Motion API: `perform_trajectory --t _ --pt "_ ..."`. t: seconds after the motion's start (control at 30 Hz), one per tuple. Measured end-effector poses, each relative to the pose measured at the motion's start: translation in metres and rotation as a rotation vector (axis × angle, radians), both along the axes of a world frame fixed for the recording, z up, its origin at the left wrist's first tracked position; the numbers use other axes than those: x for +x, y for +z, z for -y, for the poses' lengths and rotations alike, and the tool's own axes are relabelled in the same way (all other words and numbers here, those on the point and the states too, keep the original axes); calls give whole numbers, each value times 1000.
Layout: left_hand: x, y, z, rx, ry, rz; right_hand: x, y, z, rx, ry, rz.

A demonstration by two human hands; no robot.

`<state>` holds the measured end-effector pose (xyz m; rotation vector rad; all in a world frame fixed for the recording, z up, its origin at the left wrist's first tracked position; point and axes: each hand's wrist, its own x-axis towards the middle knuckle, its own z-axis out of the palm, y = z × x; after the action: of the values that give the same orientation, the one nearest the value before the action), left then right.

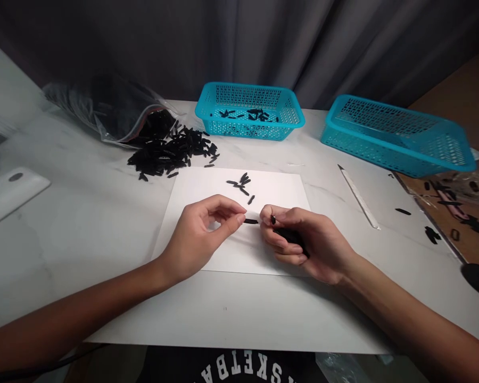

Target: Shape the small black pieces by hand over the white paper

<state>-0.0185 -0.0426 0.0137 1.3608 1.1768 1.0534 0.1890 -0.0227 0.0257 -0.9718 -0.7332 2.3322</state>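
Note:
Over a white sheet (227,255), my left hand (207,229) pinches the end of a small black oblong piece (250,221) between thumb and fingertips. Just right of it, my right hand (311,239) is closed around a black handled object (293,238), mostly hidden in the palm, so its kind cannot be made out. A tiny dark bit (273,219) shows at that hand's thumb and forefinger. The held piece points towards the right fingertips; whether they touch is unclear. Beyond the hands, several similar black pieces (244,178) lie loose on the sheet.
A clear zip bag (115,109) spills a heap of black pieces (167,151) at the back left. One blue basket (207,127) holds some pieces; another blue basket (367,151) stands right. A pencil-like white stick (358,197) and a white device (14,194) lie on the table.

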Motion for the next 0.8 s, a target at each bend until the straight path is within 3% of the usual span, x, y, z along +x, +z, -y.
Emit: perform_trajectory --t 0.13,0.4,0.8 --pt "-1 2 1 -71 -24 48 -1 -3 1 44 46 14" --pt "1 6 3 -54 -50 67 -9 -6 9 363 64 341" --pt "0 0 1 -103 -211 -30 -9 -3 8 169 12 221"
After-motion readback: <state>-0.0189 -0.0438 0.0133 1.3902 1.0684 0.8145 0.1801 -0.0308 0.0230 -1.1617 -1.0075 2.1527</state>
